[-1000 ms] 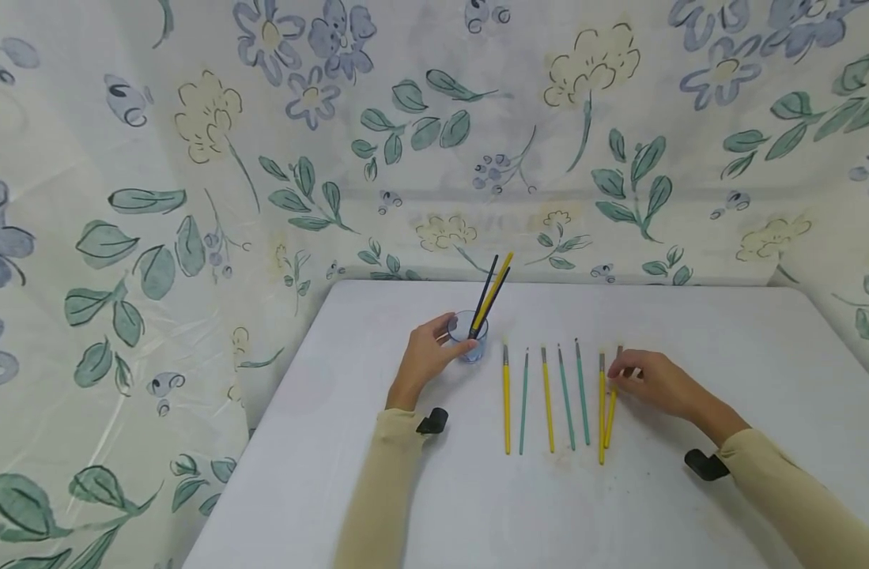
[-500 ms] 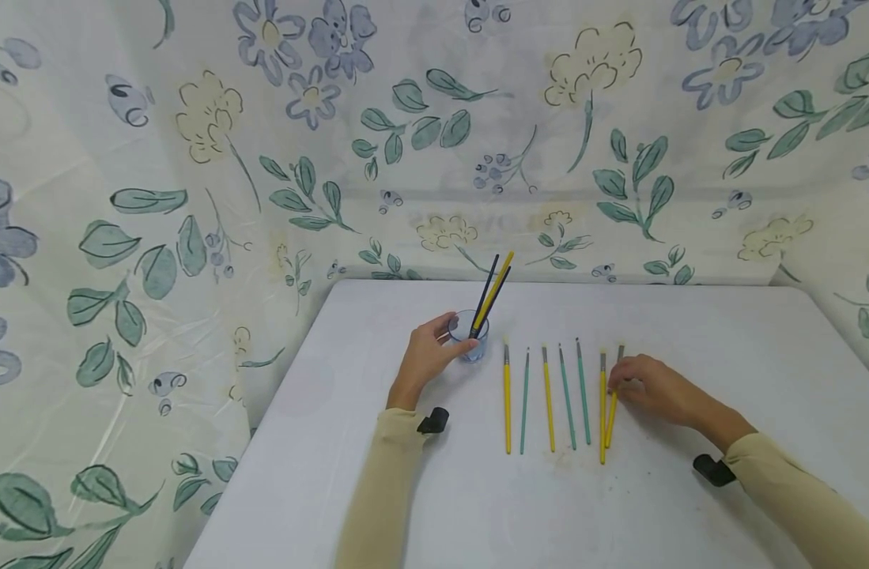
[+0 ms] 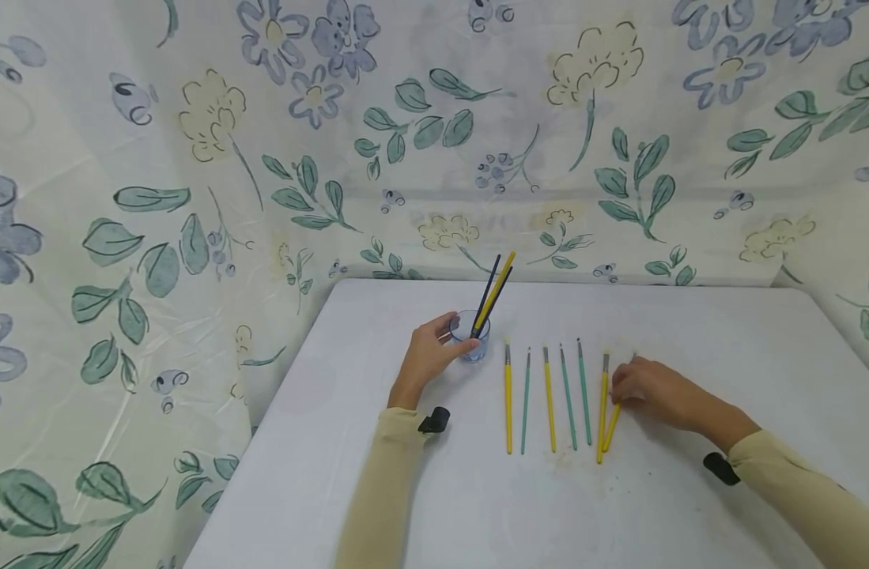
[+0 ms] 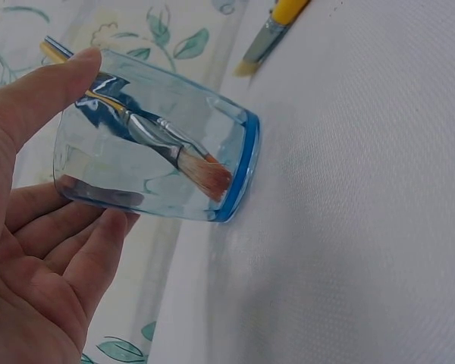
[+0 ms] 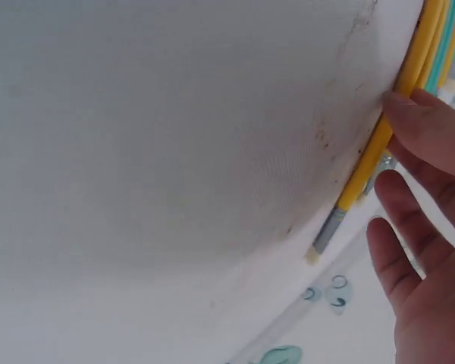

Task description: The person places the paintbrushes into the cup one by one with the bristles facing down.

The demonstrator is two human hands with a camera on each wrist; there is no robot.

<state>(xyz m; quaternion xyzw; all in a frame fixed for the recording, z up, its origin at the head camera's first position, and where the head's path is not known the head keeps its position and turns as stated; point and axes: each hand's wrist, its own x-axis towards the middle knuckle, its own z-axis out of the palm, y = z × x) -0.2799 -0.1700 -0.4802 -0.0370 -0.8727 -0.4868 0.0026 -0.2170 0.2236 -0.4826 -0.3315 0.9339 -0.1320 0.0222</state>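
My left hand [image 3: 427,356] holds a clear, blue-tinted glass [image 4: 189,91] on the table, thumb on the near side and fingers behind. A yellow brush and dark-handled brushes [image 3: 493,296] lean in it; in the left wrist view their reddish-brown bristles [image 4: 206,176] point to the base. On the right, my right hand [image 3: 655,395] pinches a yellow paintbrush [image 5: 360,178] between thumb and fingers. Its handle end slants toward another yellow paintbrush [image 3: 602,403] on the left, close beside it. The remaining fingers of that hand are spread loosely in the right wrist view.
Left of the pinched brush lies a row of yellow [image 3: 508,407] and teal paintbrushes [image 3: 584,399], bristles facing the back. The white table [image 3: 534,514] has small specks near the row. Floral-patterned cloth [image 3: 434,182] hangs behind the table.
My right hand has shifted slightly right, and the pinched yellow paintbrush slants more, its bristle end swinging right. My left hand stays on the glass.
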